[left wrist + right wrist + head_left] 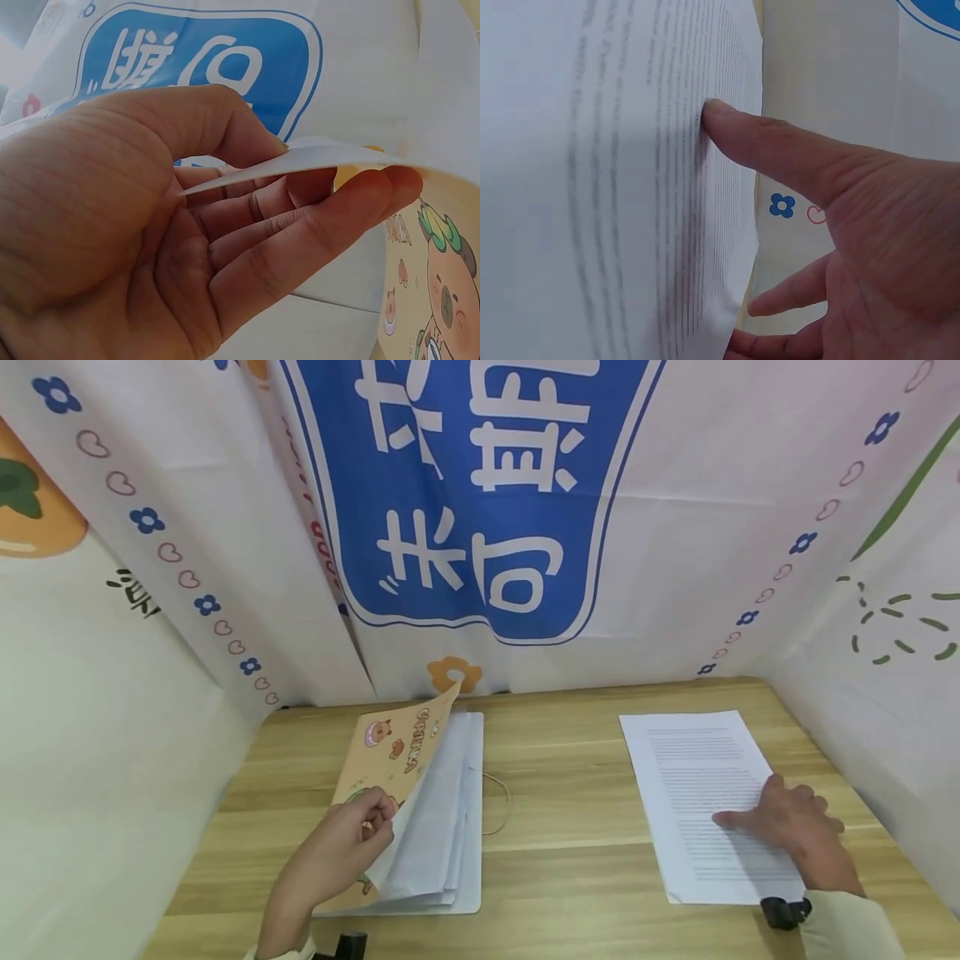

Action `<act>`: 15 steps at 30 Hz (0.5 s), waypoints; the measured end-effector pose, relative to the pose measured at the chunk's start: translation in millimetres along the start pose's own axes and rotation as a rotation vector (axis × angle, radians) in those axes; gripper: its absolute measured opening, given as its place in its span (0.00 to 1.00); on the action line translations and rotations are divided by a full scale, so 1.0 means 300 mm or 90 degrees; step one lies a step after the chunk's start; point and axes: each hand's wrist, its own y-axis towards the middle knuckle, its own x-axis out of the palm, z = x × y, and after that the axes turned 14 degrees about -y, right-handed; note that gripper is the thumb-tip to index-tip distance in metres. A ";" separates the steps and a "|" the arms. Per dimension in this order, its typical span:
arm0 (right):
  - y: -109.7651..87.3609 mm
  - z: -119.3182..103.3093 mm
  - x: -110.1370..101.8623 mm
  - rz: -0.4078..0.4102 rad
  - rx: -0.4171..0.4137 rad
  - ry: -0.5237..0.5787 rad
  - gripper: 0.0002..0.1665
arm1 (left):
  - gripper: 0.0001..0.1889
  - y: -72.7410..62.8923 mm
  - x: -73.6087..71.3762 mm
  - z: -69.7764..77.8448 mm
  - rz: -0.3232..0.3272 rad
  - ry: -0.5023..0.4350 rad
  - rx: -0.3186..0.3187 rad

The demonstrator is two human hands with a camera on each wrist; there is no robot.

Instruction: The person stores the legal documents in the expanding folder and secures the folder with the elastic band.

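Observation:
In the head view, my left hand point(341, 843) pinches the lifted edge of an orange-tan cartoon cover belonging to a folder point(386, 760). White sheets point(435, 827) show under this raised cover. The left wrist view has the cover edge between the thumb and fingers of the left hand point(202, 217). At the right lies a stack of printed paper point(690, 793). My right hand point(798, 827) rests over its right edge, the thumb touching the printed text and the other fingers spread beyond the edge. In the right wrist view, the thumb of that hand point(885, 217) meets the paper point(637, 180).
Both things lie on a wood-grain table point(562, 835). A thin elastic loop point(507, 806) sticks out from the folder's right side. Behind the table hangs a white cloth point(675, 568) with a blue printed sign, and pale cloth walls stand on both sides.

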 end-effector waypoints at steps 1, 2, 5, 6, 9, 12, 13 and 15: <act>0.002 -0.001 -0.002 0.002 0.000 0.008 0.74 | 0.07 -0.001 0.001 -0.001 0.002 0.001 0.000; 0.004 -0.001 -0.002 0.001 0.001 0.016 0.74 | 0.07 -0.002 0.001 -0.002 0.004 0.001 -0.001; 0.012 0.003 -0.002 0.001 -0.005 0.045 0.74 | 0.05 -0.003 0.003 -0.005 0.005 -0.003 -0.013; 0.015 0.006 -0.002 0.000 -0.007 0.051 0.74 | 0.05 -0.003 0.004 -0.006 0.005 -0.007 -0.018; 0.024 0.022 0.001 -0.014 -0.020 0.081 0.73 | 0.04 -0.003 0.007 -0.009 0.006 -0.012 -0.031; 0.036 0.045 -0.004 -0.038 -0.029 0.121 0.66 | 0.04 -0.002 0.010 -0.010 0.007 -0.016 -0.029; 0.040 0.053 -0.006 -0.045 -0.033 0.135 0.62 | 0.05 -0.001 0.010 -0.009 0.006 -0.016 -0.027; 0.047 0.068 -0.011 -0.056 -0.036 0.161 0.51 | 0.05 -0.001 0.011 -0.009 0.005 -0.016 -0.023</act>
